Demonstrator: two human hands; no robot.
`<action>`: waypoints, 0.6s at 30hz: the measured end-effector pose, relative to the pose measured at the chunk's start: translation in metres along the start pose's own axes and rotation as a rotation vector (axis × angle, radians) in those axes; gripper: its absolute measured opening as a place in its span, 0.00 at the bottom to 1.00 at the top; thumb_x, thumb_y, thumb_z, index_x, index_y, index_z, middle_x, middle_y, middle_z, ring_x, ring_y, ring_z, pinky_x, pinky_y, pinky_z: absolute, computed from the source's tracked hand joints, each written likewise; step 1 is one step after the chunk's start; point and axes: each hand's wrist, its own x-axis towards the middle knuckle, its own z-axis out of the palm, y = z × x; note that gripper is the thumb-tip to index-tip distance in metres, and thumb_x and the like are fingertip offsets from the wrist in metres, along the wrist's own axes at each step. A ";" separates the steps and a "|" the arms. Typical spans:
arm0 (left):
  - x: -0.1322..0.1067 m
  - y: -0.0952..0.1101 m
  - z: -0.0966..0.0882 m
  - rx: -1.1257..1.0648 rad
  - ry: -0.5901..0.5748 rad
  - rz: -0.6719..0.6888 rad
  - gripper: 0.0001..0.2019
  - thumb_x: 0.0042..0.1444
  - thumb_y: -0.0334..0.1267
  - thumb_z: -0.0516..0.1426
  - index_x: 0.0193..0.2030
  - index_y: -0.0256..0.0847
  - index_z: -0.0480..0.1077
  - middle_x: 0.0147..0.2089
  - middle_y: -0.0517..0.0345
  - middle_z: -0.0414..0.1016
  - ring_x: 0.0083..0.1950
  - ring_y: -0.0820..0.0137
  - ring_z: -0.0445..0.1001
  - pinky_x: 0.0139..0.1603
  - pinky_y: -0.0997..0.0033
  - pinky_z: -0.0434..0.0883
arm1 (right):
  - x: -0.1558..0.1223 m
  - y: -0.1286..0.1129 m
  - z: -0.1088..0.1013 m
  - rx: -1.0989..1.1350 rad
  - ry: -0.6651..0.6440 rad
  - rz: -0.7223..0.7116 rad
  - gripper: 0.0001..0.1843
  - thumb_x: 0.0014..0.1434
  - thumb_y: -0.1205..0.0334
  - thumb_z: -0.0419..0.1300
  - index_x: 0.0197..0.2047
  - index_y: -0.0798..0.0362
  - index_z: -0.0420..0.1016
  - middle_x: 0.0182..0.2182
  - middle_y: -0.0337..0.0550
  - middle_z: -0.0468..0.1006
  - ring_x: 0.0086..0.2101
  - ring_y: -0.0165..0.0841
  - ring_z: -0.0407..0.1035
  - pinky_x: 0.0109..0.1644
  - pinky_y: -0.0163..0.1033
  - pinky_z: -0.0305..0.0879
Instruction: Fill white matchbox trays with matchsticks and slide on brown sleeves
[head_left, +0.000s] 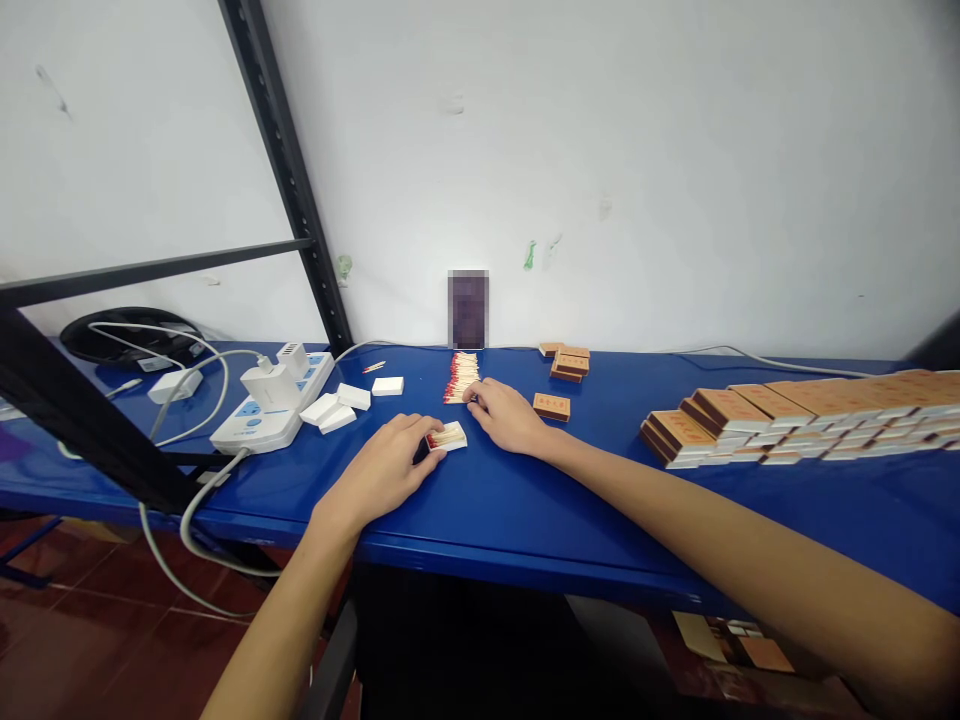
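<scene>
My left hand [386, 465] rests on the blue table [525, 500], its fingers curled round a small open matchbox tray [448, 437] filled with red-tipped matches. My right hand [510, 412] lies just behind and to the right of the tray, fingers pinched at the near end of a loose pile of matches [460, 376]. What the fingertips hold is hidden. A single brown matchbox sleeve [551, 406] lies right of that hand.
Several white empty trays [352, 398] lie left of the hands, beside a white power strip [274, 398] with chargers and cables. A small stack of brown sleeves [568, 362] sits behind. Rows of finished matchboxes [795, 420] fill the right. A black shelf frame [292, 190] stands at left.
</scene>
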 end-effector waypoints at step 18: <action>-0.002 -0.001 0.000 -0.022 -0.005 -0.065 0.22 0.64 0.43 0.52 0.64 0.45 0.58 0.49 0.52 0.73 0.51 0.59 0.70 0.52 0.57 0.68 | 0.001 -0.001 -0.001 0.002 -0.046 -0.029 0.08 0.66 0.64 0.49 0.38 0.52 0.68 0.37 0.43 0.73 0.35 0.32 0.66 0.38 0.36 0.56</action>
